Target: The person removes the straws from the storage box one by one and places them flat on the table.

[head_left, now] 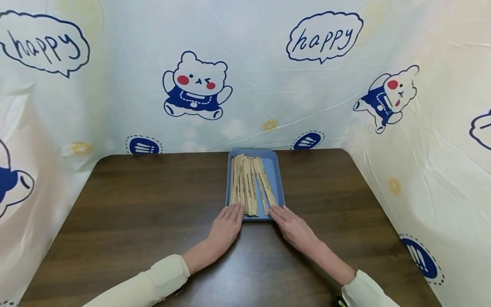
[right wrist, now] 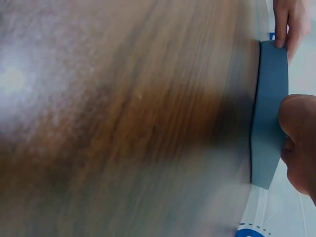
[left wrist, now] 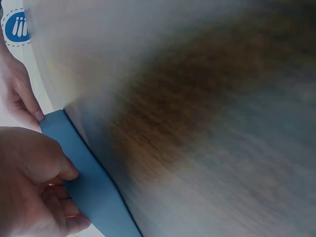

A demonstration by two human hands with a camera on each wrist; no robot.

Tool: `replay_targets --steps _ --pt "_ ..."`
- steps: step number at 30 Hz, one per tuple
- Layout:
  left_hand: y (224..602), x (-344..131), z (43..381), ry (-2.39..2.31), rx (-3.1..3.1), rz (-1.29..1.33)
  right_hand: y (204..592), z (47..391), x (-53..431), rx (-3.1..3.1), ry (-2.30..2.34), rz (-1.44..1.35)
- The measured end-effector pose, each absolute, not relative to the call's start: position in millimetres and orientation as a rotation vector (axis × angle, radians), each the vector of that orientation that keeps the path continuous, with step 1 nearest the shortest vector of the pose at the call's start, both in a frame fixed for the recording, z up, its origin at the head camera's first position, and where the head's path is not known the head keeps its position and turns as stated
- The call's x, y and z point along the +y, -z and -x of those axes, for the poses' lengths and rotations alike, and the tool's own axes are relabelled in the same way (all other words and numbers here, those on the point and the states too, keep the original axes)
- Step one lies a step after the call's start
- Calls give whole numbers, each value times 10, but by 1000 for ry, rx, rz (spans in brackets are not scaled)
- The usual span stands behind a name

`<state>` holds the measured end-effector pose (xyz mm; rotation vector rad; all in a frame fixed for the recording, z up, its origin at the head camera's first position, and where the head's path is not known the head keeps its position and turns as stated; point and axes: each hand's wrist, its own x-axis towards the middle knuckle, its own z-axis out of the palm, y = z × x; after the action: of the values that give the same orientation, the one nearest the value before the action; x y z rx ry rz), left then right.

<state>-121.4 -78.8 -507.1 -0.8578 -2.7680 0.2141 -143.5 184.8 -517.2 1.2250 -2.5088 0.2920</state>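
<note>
A blue rectangular tray (head_left: 273,168) lies at the far middle of the table. In it, several long, slim beige sticks (head_left: 249,185) with dark print lie lengthwise, some slightly fanned. My left hand (head_left: 226,226) grips the near left corner, its fingers over the rim. At the near right corner my right hand (head_left: 294,227) grips the rim in the same way. The left wrist view shows the left thumb (left wrist: 66,170) against the tray's outer wall (left wrist: 91,173). In the right wrist view the right hand (right wrist: 300,140) holds the tray's wall (right wrist: 269,113); its fingertips are hidden.
The dark brown wooden table (head_left: 153,192) extends on both sides of the tray and in front of it. A pale printed curtain (head_left: 253,76) hangs behind the table's far edge and along its sides, close to the tray's far end.
</note>
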Motion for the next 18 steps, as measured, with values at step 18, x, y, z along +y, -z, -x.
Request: replay_targets --steps 18 --pt "5057 -998 1052 -179 -2791 822 5148 1391 1645 -2513 -253 -1280"
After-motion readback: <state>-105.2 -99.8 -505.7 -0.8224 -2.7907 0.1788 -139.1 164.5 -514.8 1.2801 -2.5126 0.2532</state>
